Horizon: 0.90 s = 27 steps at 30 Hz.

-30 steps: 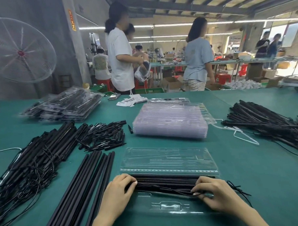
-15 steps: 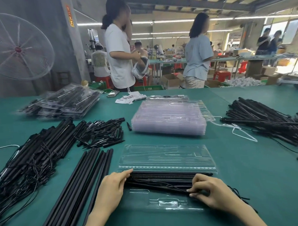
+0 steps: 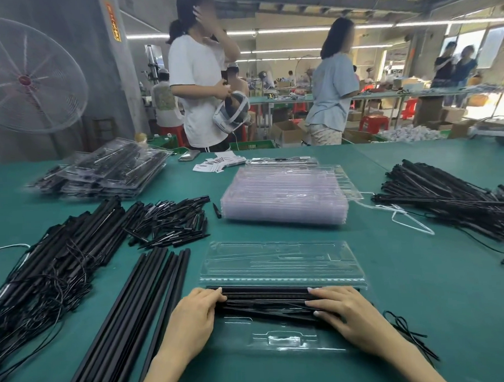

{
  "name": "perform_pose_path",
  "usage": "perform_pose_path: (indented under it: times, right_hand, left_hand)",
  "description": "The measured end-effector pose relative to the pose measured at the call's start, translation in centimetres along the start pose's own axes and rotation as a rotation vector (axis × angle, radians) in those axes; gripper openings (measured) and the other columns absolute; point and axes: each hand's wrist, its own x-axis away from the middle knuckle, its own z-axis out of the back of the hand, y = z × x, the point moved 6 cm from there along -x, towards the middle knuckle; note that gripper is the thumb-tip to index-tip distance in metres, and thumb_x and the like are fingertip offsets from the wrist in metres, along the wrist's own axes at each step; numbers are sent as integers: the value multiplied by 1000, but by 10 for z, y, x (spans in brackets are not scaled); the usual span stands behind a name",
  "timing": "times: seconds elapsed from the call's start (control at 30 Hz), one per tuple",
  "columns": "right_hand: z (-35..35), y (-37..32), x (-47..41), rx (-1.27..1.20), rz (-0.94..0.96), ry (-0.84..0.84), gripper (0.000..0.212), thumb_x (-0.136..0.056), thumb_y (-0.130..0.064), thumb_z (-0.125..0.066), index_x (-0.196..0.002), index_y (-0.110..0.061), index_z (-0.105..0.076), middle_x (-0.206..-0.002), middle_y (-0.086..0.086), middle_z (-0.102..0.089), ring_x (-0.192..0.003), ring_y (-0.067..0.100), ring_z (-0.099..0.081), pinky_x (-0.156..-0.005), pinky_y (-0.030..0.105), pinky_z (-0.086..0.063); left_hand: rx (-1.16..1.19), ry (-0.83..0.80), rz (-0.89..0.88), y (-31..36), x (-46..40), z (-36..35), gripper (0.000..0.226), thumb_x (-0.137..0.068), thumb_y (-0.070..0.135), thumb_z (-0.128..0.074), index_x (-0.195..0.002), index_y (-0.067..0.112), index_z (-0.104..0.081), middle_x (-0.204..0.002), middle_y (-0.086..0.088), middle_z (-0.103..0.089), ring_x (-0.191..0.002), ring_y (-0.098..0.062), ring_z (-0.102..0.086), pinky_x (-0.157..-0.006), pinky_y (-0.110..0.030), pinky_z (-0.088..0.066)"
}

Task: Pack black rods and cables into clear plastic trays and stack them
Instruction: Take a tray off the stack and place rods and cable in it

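A clear hinged plastic tray (image 3: pixel 283 338) lies open on the green table in front of me, its lid half (image 3: pixel 280 260) folded away from me. Several black rods with thin cables (image 3: pixel 264 301) lie across the tray's near half. My left hand (image 3: pixel 193 323) rests flat on the rods' left end, fingers straight and pressing down. My right hand (image 3: pixel 346 316) presses the rods' right end in the same way. A loose cable end (image 3: pixel 407 331) trails out on the table to the right.
Long black rods (image 3: pixel 135 320) lie left of the tray, a cabled rod heap (image 3: pixel 51 263) and small black pieces (image 3: pixel 171 220) beyond. Empty trays are stacked (image 3: pixel 285 198) straight ahead, packed trays (image 3: pixel 105 174) far left, another rod pile (image 3: pixel 453 199) right. People stand behind the table.
Both hands have flattened out on the rod bundle; the right hand's fingers, curled around the cable before, now lie straight on the rods. The rods sit lower in the tray.
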Motion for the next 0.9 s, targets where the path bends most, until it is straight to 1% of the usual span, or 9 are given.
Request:
perform_pose_path:
  times: [0.1, 0.2, 0.3, 0.37, 0.43, 0.53, 0.63, 0.8, 0.9]
  right_hand:
    - [-1, 0, 0, -58, -19, -37, 26, -90, -34, -58, -113, -34, -69, -125, -15, -60, -114, -7, -51, -97, 13, -28]
    - [-3, 6, -1, -166, -86, -75, 33, -96, -42, -40, -126, -48, -51, -131, -27, -48, -119, -26, -30, -102, 7, -20]
    - [-1, 11, 0, -264, -157, -62, 35, -93, -43, -38, -126, -53, -47, -118, -29, -57, -111, -15, -46, -97, 11, -32]
    - [-2, 12, -1, -284, -178, -48, 34, -92, -42, -42, -123, -47, -56, -115, -34, -56, -110, -11, -51, -99, 13, -33]
    - [0, 14, -1, -309, -211, 2, 29, -92, -35, -51, -116, -35, -66, -113, -34, -58, -108, -12, -54, -101, 13, -34]
    - [4, 18, -2, -359, -276, 70, 18, -89, -24, -64, -104, -25, -74, -103, -30, -65, -101, -16, -57, -94, 10, -41]
    - [6, 17, -2, -384, -299, 62, 11, -88, -21, -67, -92, -23, -77, -99, -26, -68, -97, -17, -58, -87, 5, -41]
    - [5, 18, -4, -418, -321, 42, 14, -87, -19, -69, -77, -23, -77, -98, -22, -70, -95, -15, -60, -91, 9, -43]
    - [3, 18, -1, -429, -324, 87, 10, -85, -17, -70, -84, -23, -78, -98, -26, -69, -97, -14, -61, -95, 8, -39]
  left_hand:
    - [-23, -20, 41, 1, 0, 0, 34, -99, 17, -41, -123, 30, -61, -118, 13, -61, -110, -7, -55, -95, -22, -41]
    - [-30, -37, 79, 0, 3, -3, 41, -98, 11, -36, -130, 33, -52, -121, 10, -60, -109, -10, -56, -93, -23, -42]
    - [165, -27, 157, -11, 8, -5, 50, -96, 5, -39, -140, 29, -35, -125, 18, -60, -121, -9, -51, -97, -22, -39]
    - [240, -25, 193, -14, 10, -5, 57, -95, 2, -42, -145, 24, -26, -127, 21, -59, -129, -3, -45, -104, -20, -33]
    - [204, 7, 185, -14, 11, -4, 59, -95, 6, -45, -146, 22, -21, -126, 22, -59, -127, 5, -41, -110, -21, -25]
    - [149, 84, 187, -12, 11, -1, 50, -99, 24, -46, -144, 24, -24, -120, 26, -61, -119, 16, -39, -114, -23, -16]
    - [117, 94, 204, -13, 7, 0, 45, -95, 37, -52, -136, 32, -35, -116, 25, -63, -121, 9, -48, -115, -25, -12]
    - [129, 99, 249, -12, 3, 1, 56, -89, 34, -64, -136, 38, -33, -110, 24, -66, -115, 6, -54, -114, -29, -10]
    - [146, 100, 282, -14, 0, 3, 66, -87, 32, -67, -140, 37, -28, -106, 25, -67, -109, 3, -58, -114, -31, -11]
